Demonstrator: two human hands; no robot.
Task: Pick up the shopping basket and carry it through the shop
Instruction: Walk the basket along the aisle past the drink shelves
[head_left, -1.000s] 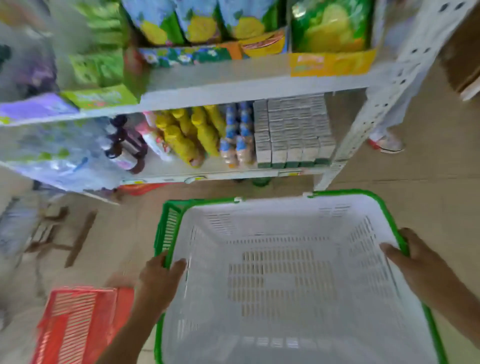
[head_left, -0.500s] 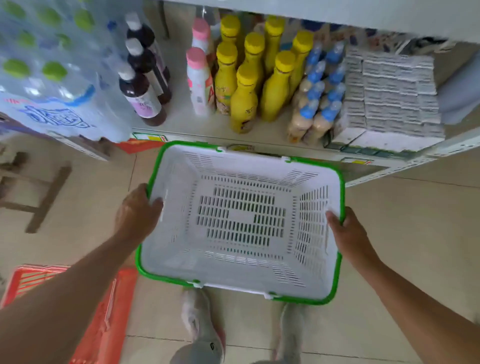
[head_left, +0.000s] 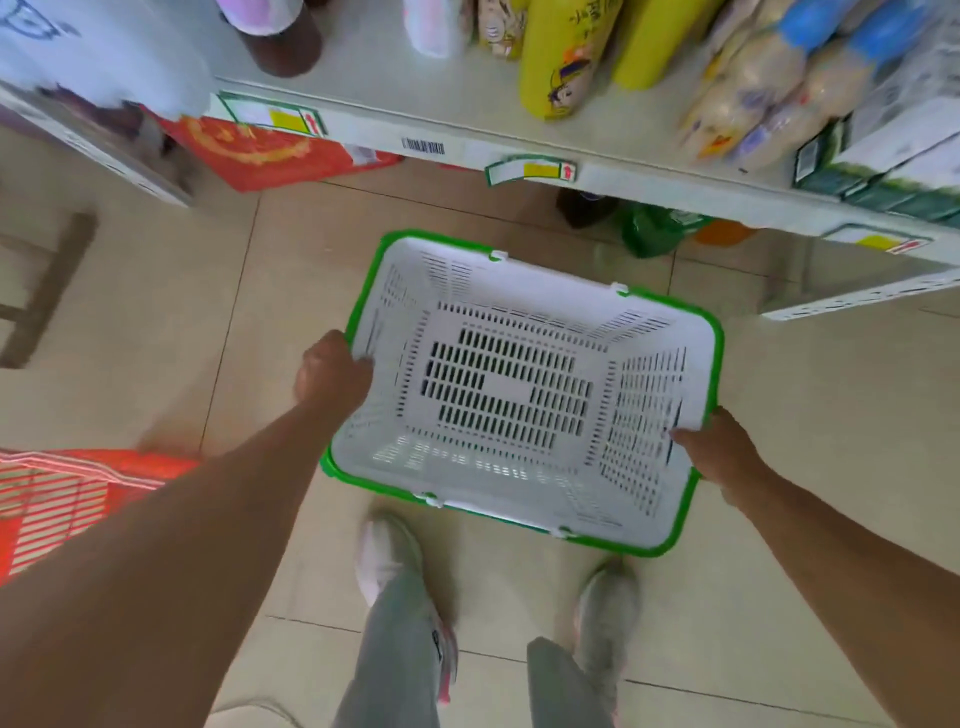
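A white slotted shopping basket (head_left: 524, 312) with a green rim hangs low over the tiled floor, just in front of my feet, with nothing inside it. My left hand (head_left: 332, 376) grips its left short side with the fingers curled over the rim. On the opposite short side my right hand (head_left: 719, 449) holds the rim, thumb inside the wall. The basket is tilted slightly, its near right corner lower.
A white shelf (head_left: 623, 174) with yellow bottles (head_left: 563, 62), pale drink bottles (head_left: 769, 98) and cartons runs across the top. Under it lie a red box (head_left: 270, 150) and a green bag (head_left: 654, 234). A red basket (head_left: 57, 509) sits at left. My shoes (head_left: 387, 556) stand on beige tiles.
The basket has gone down from chest height to near the floor in front of my feet, and my view has tipped downward. Both hands have kept their grip on its short sides.
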